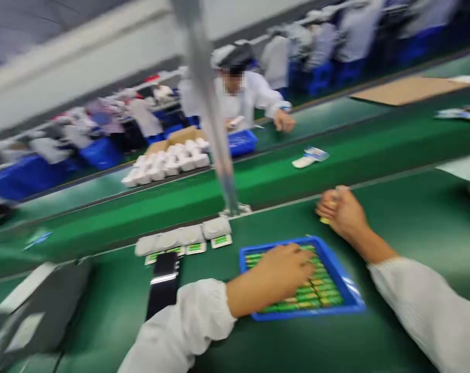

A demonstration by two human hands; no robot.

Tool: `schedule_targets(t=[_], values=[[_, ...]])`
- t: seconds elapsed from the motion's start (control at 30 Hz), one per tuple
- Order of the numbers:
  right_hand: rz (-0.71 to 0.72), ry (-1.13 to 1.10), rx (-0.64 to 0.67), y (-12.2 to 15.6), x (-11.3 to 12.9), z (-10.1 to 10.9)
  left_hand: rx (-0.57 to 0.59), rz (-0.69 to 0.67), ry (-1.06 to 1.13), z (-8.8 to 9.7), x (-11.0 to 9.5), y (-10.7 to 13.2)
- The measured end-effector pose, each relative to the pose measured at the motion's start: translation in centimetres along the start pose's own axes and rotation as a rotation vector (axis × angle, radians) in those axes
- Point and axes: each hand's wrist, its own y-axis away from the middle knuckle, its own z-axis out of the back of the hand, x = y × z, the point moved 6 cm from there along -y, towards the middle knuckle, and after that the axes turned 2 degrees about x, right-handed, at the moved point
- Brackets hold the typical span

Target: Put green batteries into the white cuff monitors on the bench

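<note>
Left hand [285, 274] lies open on well-filled blue tray [338, 269] of green-yellow parts [316, 295] | right hand [341, 212] closed on one part [324, 220] | white packets [180, 235] lined up on desk [413, 248]

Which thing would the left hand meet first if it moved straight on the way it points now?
The left hand would probably reach the blue tray's right rim, past the green-and-yellow parts; depth is blurred.
</note>
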Motion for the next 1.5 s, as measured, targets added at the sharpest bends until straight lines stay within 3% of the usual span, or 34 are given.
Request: schedule_targets(t=[0.07,0.17,0.5,0.67,0.83,0.93,1.03,1.23,1.37,1.5], values=[[-0.019,-0.024,-0.114,-0.9,-1.2,2.2,0.019,0.040,0.068,0.0,1.2,-0.7],[-0.027,-0.124,-0.122,-1.3,-2.6,4.0,0.059,0.042,0.141,0.1,1.9,-1.2],[-0.061,-0.191,-0.098,-1.1,-2.5,3.8,-0.018,0.100,0.218,0.7,1.9,-1.2],[-0.059,-0.173,-0.097,-1.3,-2.4,4.0,-0.159,0.161,0.274,2.9,3.3,-0.4],[-0.088,-0.145,-0.093,-1.2,-2.1,3.7,0.005,0.370,0.224,4.3,6.4,1.0],[-0.090,-0.125,-0.088,-1.1,-1.9,3.6,0.105,0.450,0.223,4.6,7.2,1.5],[-0.093,-0.101,-0.088,-1.0,-1.9,3.5,0.139,0.475,0.233,4.2,6.7,1.3],[-0.095,-0.073,-0.082,-1.0,-2.0,3.4,0.206,0.409,0.150,1.1,4.0,-0.5],[-0.108,-0.069,-0.082,-1.0,-2.0,3.4,0.105,0.397,0.202,1.4,3.8,-0.6],[-0.110,-0.099,-0.082,-1.0,-2.1,3.4,-0.087,0.473,0.240,5.4,5.4,1.6]])
